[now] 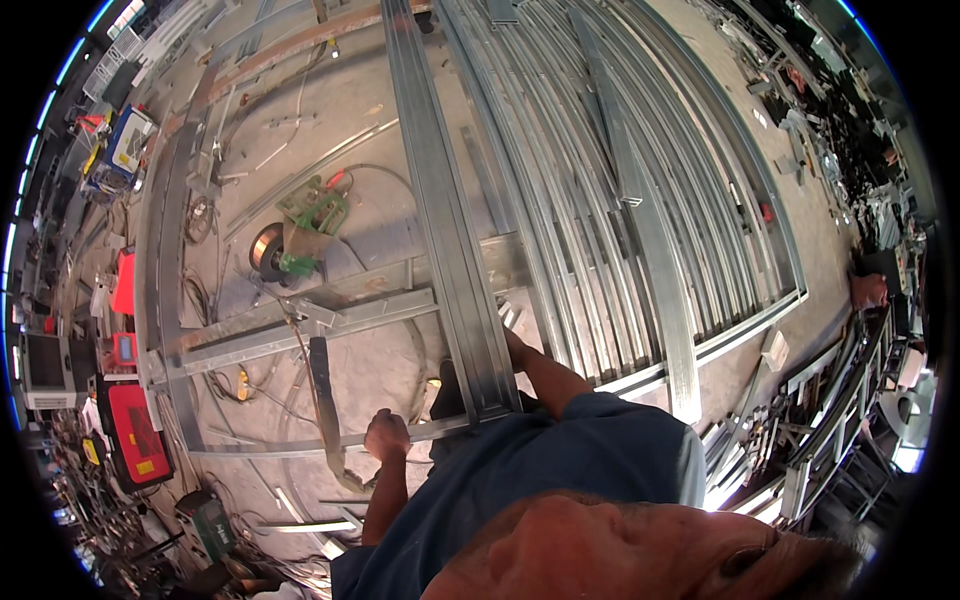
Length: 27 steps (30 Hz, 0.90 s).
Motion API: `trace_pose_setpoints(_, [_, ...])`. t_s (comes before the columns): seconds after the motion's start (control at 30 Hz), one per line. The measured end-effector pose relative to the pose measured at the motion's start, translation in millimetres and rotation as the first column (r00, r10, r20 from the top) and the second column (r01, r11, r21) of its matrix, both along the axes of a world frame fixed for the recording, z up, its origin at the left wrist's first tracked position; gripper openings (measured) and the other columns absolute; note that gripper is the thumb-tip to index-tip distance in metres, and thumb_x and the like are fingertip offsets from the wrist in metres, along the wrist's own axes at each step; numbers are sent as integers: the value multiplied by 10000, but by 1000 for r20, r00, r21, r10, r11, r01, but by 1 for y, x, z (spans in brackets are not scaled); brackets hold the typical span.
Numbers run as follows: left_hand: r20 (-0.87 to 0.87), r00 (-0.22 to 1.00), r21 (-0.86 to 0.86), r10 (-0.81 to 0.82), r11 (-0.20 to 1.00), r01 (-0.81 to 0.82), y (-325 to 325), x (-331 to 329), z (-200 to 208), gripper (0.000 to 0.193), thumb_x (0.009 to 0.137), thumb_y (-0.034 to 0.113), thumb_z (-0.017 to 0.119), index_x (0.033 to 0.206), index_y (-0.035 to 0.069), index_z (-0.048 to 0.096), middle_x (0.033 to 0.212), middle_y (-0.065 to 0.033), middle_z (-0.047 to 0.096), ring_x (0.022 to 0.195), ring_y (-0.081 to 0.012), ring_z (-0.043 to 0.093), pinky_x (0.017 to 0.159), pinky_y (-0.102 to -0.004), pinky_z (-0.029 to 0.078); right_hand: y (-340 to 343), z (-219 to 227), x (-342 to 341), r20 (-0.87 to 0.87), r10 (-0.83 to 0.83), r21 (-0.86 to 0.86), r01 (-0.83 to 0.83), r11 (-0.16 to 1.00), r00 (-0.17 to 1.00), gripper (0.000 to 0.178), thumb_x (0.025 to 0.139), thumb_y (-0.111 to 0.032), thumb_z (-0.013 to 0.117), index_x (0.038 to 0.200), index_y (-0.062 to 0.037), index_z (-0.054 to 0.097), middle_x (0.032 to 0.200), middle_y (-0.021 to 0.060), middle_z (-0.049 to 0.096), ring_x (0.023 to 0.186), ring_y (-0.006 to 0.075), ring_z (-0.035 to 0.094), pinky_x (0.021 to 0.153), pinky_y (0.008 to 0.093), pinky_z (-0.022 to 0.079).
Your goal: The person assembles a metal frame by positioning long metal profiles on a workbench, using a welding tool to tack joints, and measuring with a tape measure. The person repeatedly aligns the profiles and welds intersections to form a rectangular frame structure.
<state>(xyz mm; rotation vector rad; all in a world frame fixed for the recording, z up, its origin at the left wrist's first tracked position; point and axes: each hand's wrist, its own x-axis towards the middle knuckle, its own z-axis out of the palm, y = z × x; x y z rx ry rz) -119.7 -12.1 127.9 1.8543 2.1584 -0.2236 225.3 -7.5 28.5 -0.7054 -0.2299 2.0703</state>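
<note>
My left hand point(388, 435) is closed in a fist over the front rail point(290, 449) of a metal frame. Whatever it grips, if anything, is hidden. Just left of it, a dark-handled tool point(320, 375) with a cable leans across the rail. My right hand point(514, 347) reaches to the right side of a long grey metal channel point(455, 240), close against its edge. The channel hides part of that hand, and its fingers cannot be made out. The channel runs away from my body across the frame's crosspieces.
Many parallel metal profiles point(600, 230) lie to the right, with a flat strip point(665, 290) across them. On the floor inside the frame stands a green wire feeder point(315, 208) with a copper-coloured wire spool point(268, 252). A red machine point(135, 432) and loose cables are at left.
</note>
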Motion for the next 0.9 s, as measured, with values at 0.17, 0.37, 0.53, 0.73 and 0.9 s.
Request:
trace_pose_setpoints(0.17, [9, 1000, 17, -10, 1000, 9, 0, 0, -1, 284, 897, 290, 539, 1036, 152, 744, 966, -124, 750, 906, -341, 717, 803, -487, 561, -1, 0, 1, -3, -8, -1, 8, 1000, 1000, 626, 1002, -555, 401, 1367, -74, 566, 1222, 90, 662, 1113, 219, 641, 930, 398, 532])
trace_pose_setpoints(0.37, [15, 1000, 48, -24, 999, 23, -2, -3, -4, 258, 892, 280, 550, 1002, 147, 742, 958, -125, 748, 893, -338, 718, 787, -486, 564, -3, -1, 2, -1, -14, -7, 14, 1000, 1000, 643, 1003, -572, 392, 1367, -72, 566, 1222, 92, 662, 1113, 221, 641, 928, 400, 533])
trace_pose_setpoints(0.53, [5, 1000, 55, -26, 998, 26, -2, -3, -5, 249, 892, 276, 548, 981, 142, 737, 942, -123, 745, 877, -340, 716, 781, -489, 562, -4, -1, 2, 1, -17, -9, 17, 1000, 1000, 657, 1003, -586, 384, 1368, -71, 566, 1222, 94, 662, 1114, 222, 642, 926, 401, 534])
trace_pose_setpoints(0.73, [16, 999, 64, -30, 998, 29, -3, -4, -6, 242, 889, 274, 547, 956, 136, 734, 931, -128, 743, 872, -345, 713, 771, -493, 561, -4, -2, 3, 2, -20, -13, 20, 1000, 1000, 673, 1004, -603, 376, 1368, -69, 565, 1223, 96, 662, 1114, 224, 643, 924, 402, 535])
trace_pose_setpoints(0.9, [15, 999, 52, -33, 998, 32, -1, -1, 0, 241, 887, 272, 550, 953, 132, 734, 930, -132, 743, 868, -345, 714, 769, -492, 560, -4, -3, 3, 3, -23, -13, 23, 1000, 1000, 688, 1004, -617, 368, 1369, -68, 565, 1223, 98, 662, 1115, 225, 643, 922, 404, 536])
